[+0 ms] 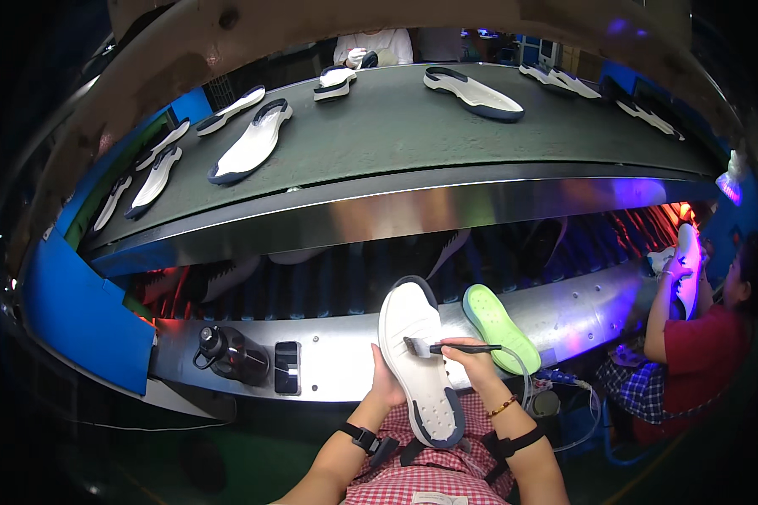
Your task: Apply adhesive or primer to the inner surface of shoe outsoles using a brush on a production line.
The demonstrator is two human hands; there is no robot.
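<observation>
A white shoe sole with dark navy toe and heel edges (411, 316) is held tilted upright in front of me. My left hand (384, 384) is closed on its left edge, thumb along the side, with the other fingers hidden behind it. Between the fingers of my right hand (475, 364) is a black-handled brush (456, 348); its bristles touch the middle of the sole's inner face. A clear tube (526, 376) runs from the brush handle down to the right. Just right of the sole, a lime-green sole (499, 326) lies on the metal ledge.
A black bottle (234, 355) and a phone (287, 368) rest on the metal ledge (337, 349) at left. Beyond, several white-and-navy soles lie on a dark green conveyor belt (362, 139). More shoe parts sit underneath it. At right a co-worker (691, 353) holds another sole.
</observation>
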